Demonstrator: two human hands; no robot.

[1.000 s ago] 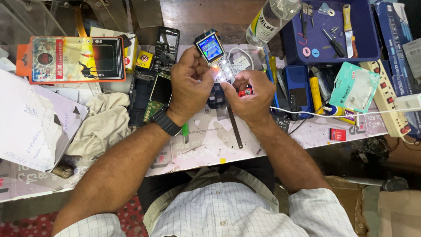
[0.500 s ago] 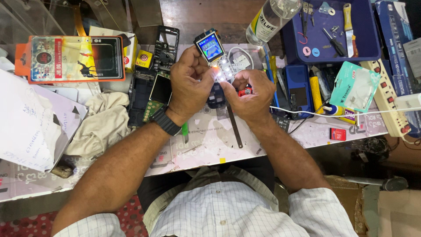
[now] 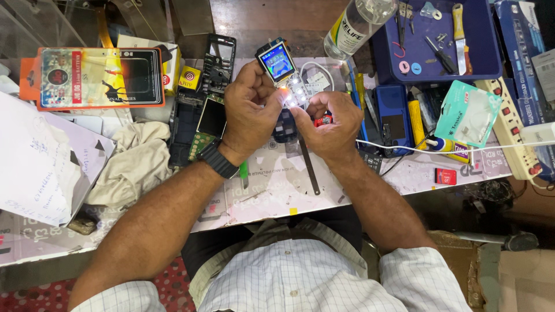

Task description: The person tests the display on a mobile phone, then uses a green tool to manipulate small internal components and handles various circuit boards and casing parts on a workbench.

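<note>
Far left on the desk [image 3: 277, 196]: an orange blister pack [image 3: 92, 78] lying flat, with white paper sheets [image 3: 40, 162] nearer and a crumpled beige cloth [image 3: 136, 164] just right of them. Beyond the cloth, dark phone frames and a bare circuit board [image 3: 202, 124], stacked close together.

At centre, left hand [image 3: 251, 110] raised above the desk, black watch [image 3: 218, 159] on the wrist, fingers [image 3: 254, 81] curled and clenched around the small phone [image 3: 283, 72]. Phone held tilted, its lit blue screen toward the far side, its keypad end glowing white between both hands. Right hand [image 3: 329, 124] just beside the left, fingertips pinched against the glowing lower end of the phone; whether gripping it or only pressing on it, hard to tell. Under the hands, a dark phone part [image 3: 284, 130] and a small red piece [image 3: 322, 119] on the desk, a slim dark metal tool [image 3: 309, 167] lying nearer.

Far centre-right, a clear plastic bottle [image 3: 355, 23] on its side. Right of that, a blue tray [image 3: 474, 63] carrying tweezers, a yellow-handled knife and small washers. Nearer than the tray, a blue phone shell [image 3: 393, 118], a yellow glue tube [image 3: 448, 147], and a teal packet [image 3: 468, 112]. White cable [image 3: 404, 147] running across from the right hand toward the white power strip [image 3: 514, 138] at far right. Small red card [image 3: 445, 176] alone near the desk's near edge.
</note>
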